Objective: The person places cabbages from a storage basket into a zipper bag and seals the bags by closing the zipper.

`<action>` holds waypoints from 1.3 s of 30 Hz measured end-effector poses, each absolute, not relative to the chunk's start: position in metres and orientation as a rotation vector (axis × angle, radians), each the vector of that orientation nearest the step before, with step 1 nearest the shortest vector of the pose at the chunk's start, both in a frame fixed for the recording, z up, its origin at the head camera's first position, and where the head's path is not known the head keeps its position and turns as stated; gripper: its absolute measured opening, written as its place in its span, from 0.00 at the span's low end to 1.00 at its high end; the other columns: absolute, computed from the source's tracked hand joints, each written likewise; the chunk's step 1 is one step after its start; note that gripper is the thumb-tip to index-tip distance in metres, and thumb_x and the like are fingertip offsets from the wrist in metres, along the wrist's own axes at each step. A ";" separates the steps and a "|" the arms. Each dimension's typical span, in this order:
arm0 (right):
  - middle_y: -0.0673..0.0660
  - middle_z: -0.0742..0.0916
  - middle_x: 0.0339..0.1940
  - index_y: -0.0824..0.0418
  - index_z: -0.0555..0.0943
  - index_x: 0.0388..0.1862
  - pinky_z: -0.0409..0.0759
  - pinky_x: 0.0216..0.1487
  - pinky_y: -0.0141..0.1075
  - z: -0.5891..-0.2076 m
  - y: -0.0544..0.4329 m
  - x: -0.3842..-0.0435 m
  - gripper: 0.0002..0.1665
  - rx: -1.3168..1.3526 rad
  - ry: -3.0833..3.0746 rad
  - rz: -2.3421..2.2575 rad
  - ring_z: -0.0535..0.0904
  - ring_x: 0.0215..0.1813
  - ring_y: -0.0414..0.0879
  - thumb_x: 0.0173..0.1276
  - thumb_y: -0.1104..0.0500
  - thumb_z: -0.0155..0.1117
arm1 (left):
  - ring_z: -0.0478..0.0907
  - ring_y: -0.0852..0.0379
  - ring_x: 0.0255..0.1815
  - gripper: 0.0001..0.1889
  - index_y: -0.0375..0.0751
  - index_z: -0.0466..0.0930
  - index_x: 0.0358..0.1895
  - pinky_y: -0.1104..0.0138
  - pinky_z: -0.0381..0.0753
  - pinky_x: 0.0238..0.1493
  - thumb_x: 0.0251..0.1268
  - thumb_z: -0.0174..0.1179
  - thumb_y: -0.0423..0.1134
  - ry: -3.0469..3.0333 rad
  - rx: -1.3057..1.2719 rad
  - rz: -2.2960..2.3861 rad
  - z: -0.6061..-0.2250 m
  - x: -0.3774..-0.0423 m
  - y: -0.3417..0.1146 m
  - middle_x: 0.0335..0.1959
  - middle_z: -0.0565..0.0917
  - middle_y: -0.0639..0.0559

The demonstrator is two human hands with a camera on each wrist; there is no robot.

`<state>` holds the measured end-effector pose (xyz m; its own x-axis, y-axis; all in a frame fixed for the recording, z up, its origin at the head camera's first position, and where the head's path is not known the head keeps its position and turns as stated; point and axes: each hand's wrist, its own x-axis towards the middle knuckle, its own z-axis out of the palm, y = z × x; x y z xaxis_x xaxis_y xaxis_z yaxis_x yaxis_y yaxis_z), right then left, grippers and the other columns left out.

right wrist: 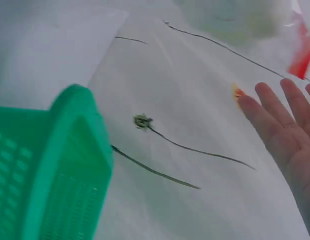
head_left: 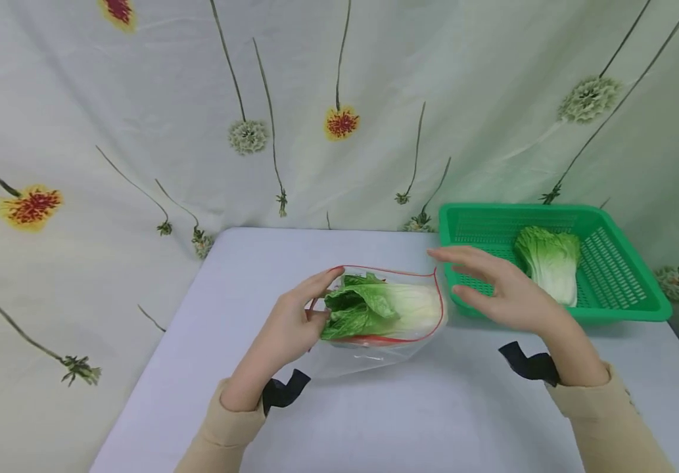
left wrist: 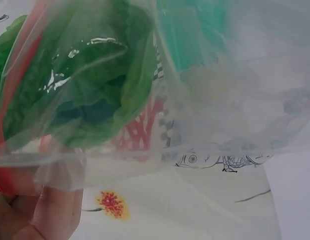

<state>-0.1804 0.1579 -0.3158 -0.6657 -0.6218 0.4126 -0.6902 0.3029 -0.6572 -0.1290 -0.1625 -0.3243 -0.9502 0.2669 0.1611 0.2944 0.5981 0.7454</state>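
A clear zip bag [head_left: 369, 358] with a red-edged mouth is held above the white table. In it lies a lettuce-like cabbage [head_left: 369, 305], its green leaves to the left and its pale stalk end to the right. My left hand [head_left: 294, 322] grips the bag's left edge by the leaves; the left wrist view shows its fingers [left wrist: 60, 210] behind the clear plastic. Just right of the bag, apart from it, my right hand [head_left: 505, 292] hovers with fingers extended, holding nothing. The right wrist view also shows those fingers [right wrist: 279, 120] spread.
A green plastic basket [head_left: 623, 312] stands at the table's back right, close beside my right hand. Inside it lies another cabbage [head_left: 552, 263]. Behind the white table [head_left: 404, 420] hangs a flower-patterned cloth [head_left: 292, 79].
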 end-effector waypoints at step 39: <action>0.42 0.88 0.39 0.52 0.83 0.42 0.85 0.47 0.28 -0.329 0.127 -0.172 0.08 0.456 -1.882 2.124 0.86 0.44 0.35 0.73 0.64 0.58 | 0.84 0.65 0.46 0.07 0.27 0.81 0.43 0.76 0.82 0.49 0.66 0.61 0.27 -1.870 -0.221 -1.737 -0.357 -0.129 -0.180 0.46 0.86 0.61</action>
<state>-0.1720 0.1266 -0.3288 -0.9149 -0.0086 0.4035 -0.3995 -0.1221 -0.9085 -0.1294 -0.1800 -0.3569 -0.8226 -0.2562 0.5076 0.4873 0.1422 0.8616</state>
